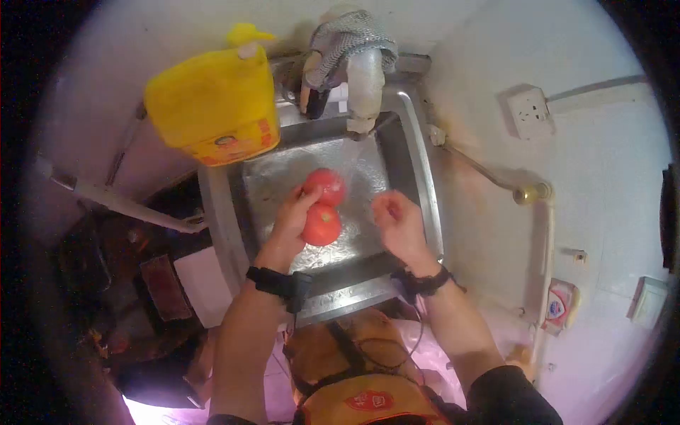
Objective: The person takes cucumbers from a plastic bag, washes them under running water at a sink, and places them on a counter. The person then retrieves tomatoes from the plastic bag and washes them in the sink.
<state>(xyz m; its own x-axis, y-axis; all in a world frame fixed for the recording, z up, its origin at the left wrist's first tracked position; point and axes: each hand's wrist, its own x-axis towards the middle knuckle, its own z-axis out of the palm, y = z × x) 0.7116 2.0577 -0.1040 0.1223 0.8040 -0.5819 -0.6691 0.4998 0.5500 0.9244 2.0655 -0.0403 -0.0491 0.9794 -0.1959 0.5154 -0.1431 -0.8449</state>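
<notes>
Two red tomatoes are held over the metal sink (423,159) by my left hand (292,221). The upper tomato (325,187) lies under a stream of water, and the lower tomato (321,225) shows its stem end. My left fingers and thumb are wrapped round them from the left side. To the right of the tomatoes, and apart from them, my right hand (401,225) hangs over the sink with its fingers curled; whatever they hold, if anything, is hidden.
A yellow jug (212,106) stands on the sink's back left corner. The faucet (365,92), with a grey mesh cloth (348,44) over it, is at the back. A pipe (482,168) and a wall socket (530,113) are on the right.
</notes>
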